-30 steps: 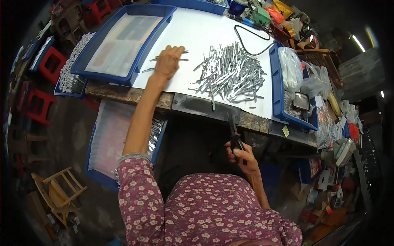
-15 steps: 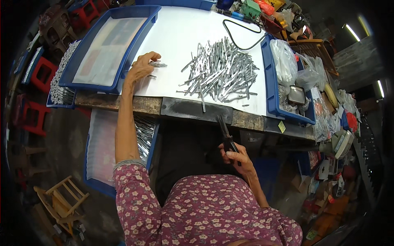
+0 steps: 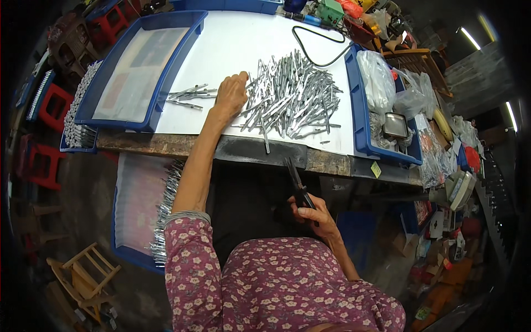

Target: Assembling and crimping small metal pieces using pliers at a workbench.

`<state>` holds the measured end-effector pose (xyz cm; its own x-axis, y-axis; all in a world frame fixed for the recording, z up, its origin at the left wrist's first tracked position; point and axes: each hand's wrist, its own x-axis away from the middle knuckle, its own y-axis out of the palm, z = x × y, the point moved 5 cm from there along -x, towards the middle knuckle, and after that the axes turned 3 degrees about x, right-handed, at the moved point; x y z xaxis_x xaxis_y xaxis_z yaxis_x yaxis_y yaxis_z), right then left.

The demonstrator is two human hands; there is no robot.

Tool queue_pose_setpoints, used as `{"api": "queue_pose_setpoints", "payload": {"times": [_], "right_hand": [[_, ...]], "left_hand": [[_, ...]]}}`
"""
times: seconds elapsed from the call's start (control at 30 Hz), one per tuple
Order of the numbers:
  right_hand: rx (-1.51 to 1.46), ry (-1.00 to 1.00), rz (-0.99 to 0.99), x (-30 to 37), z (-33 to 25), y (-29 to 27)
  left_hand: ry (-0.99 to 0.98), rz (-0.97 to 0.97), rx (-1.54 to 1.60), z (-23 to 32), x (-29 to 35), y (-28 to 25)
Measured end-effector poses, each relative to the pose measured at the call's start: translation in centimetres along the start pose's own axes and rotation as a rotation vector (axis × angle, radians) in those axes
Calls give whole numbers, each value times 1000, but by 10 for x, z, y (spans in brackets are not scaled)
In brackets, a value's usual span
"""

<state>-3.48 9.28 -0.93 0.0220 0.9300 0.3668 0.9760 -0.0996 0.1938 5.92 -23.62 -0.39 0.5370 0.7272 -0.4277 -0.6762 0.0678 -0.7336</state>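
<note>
On the white sheet covering the bench, a large heap of slim silvery metal pieces lies at the middle right. My left hand is at the heap's left edge, its fingers curled together; whatever they pinch is hidden. Left of that hand, a few loose metal pieces lie apart from the heap. Below the bench edge, my right hand grips dark long-jawed pliers, jaws pointing up toward the bench.
A blue tray with a pale sheet inside stands at the left. Another blue tray at the right holds plastic bags and a small metal dish. A black cable loop lies behind the heap. Below, a blue bin holds more metal pieces.
My left hand has moved right, from beside the left tray to the heap. More loose pieces now show where it was. My right hand keeps the pliers, with little movement.
</note>
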Motion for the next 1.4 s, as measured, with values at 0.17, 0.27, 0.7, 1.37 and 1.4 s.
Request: {"api": "queue_pose_setpoints", "payload": {"times": [0.17, 0.27, 0.7, 1.37, 1.4], "right_hand": [[19, -29, -8, -2, -3, 3], [51, -43, -17, -3, -4, 3], [201, -121, 46, -2, -21, 2], [927, -673, 550, -3, -91, -13], [928, -670, 554, -4, -93, -13]], "left_hand": [[6, -40, -162, 3, 6, 0], [-62, -42, -112, 4, 11, -5], [-514, -162, 1474, 27, 55, -19], [-217, -85, 1455, 144, 116, 2], [-217, -65, 1437, 142, 116, 5]]}}
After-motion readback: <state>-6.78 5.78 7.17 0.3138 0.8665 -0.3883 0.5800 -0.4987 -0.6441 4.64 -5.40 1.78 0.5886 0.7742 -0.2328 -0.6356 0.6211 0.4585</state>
